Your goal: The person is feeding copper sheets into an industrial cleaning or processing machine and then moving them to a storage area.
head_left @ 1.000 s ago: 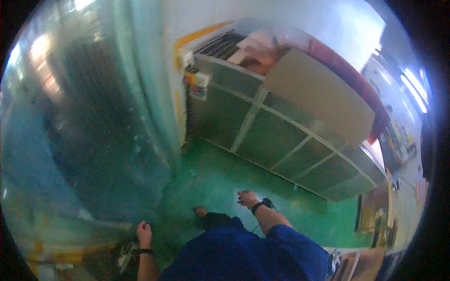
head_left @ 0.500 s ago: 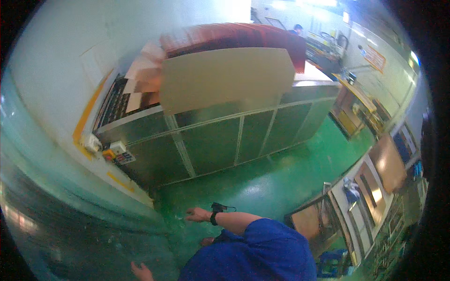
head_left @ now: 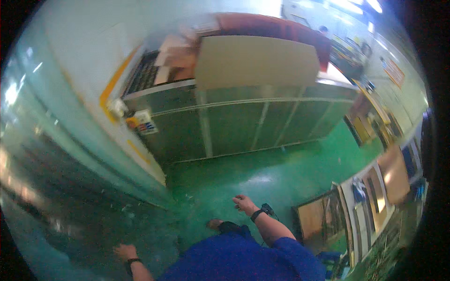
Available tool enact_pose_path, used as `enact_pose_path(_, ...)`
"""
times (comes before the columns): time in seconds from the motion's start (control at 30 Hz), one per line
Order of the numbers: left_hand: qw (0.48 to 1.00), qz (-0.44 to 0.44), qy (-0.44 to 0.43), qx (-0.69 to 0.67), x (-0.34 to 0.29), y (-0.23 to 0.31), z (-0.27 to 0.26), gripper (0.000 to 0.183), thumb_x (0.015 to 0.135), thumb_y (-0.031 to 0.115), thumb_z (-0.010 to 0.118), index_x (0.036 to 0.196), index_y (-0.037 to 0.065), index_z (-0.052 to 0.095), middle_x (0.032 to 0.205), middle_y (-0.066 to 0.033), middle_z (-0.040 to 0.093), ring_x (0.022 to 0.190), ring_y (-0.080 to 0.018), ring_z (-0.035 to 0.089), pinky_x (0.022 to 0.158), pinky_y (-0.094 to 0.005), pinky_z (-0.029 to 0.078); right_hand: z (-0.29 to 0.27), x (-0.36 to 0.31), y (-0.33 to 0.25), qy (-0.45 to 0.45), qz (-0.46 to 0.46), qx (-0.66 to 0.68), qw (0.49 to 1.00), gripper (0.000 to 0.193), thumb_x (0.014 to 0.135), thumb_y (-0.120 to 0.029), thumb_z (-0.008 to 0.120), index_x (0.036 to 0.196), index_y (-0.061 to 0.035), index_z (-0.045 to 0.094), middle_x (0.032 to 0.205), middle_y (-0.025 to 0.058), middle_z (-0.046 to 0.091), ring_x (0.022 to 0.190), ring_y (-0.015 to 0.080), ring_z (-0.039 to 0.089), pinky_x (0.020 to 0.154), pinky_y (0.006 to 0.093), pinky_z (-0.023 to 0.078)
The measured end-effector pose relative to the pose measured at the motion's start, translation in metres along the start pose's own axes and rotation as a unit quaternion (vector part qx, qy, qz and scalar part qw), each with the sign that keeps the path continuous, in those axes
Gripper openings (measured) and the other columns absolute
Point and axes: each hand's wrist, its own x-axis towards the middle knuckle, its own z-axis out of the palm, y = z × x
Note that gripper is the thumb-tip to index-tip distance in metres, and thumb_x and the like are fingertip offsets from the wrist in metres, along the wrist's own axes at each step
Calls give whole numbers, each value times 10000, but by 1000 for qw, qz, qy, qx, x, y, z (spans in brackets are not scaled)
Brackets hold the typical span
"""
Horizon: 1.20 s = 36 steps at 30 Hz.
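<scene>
My right hand [head_left: 245, 204] hangs in the air over the green floor [head_left: 220, 180], a black band on its wrist. Its fingers are loosely bent and nothing shows in them. A small black object with a cord [head_left: 269, 210] shows beside that wrist; what it hangs from is hidden. Lower down on the left, my left hand [head_left: 125, 253] is held out from my body, also with a dark wristband. It looks loosely open and holds nothing, though it is blurred. Neither hand touches anything. One of my feet [head_left: 215, 224] shows below my blue shirt [head_left: 234, 260].
A long grey-panelled bench [head_left: 234, 124] stands ahead, bearing a large tan board [head_left: 258, 63], copper-coloured sheets [head_left: 180, 58] and a dark red cover [head_left: 262, 23]. A control box [head_left: 141, 122] sits by its left end. Framed panels [head_left: 323, 218] lean at right. A person [head_left: 323, 30] is far off.
My view has shifted, so the bench now sits farther right and higher. The left hand has come more fully into view. The right hand has swung to the right in the picture.
</scene>
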Motion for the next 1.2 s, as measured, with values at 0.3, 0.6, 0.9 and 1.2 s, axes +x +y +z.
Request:
enact_pose_path(0.3, 996, -92, -8, 12, -13, -98, 11, 422, 744, 223, 517, 1116, 24, 528, 1360, -222, 268, 1281, -336, 236, 1022, -439, 251, 160, -20, -77, -217, -205, -187, 936, 540, 807, -291, 574, 1240, -9, 418, 1093, 149, 551, 919, 228, 568, 775, 316, 457)
enact_pose_path(0.6, 992, -121, 46, -8, -3, -136, 23, 447, 703, 236, 602, 1082, 5, 541, 1327, -241, 301, 1259, -345, 257, 1013, -464, 259, 318, -52, -181, -365, -482, -275, 748, 525, 792, -295, 595, 1226, -51, 428, 1013, 170, 534, 894, 331, 540, 761, 400, 447)
enact_pose_path(0.9, 960, -178, -70, 204, -17, -199, 60, 426, 751, 291, 596, 1069, 12, 548, 1083, -175, 543, 1068, -327, 473, 971, -487, 307, 429, -59, -276, -562, -479, -363, 568, 523, 810, -229, 540, 1284, -85, 373, 1180, 206, 456, 1053, 368, 463, 893, 413, 390)
enact_pose_path(1.2, 957, -282, 8, 69, -26, -174, -8, 527, 700, 262, 596, 1147, 1, 497, 1275, -223, 359, 1209, -345, 315, 1029, -464, 215, 566, -29, -290, -538, -552, -264, 580, 610, 784, -138, 589, 1317, -50, 306, 1324, 176, 360, 1218, 323, 350, 999, 382, 298)
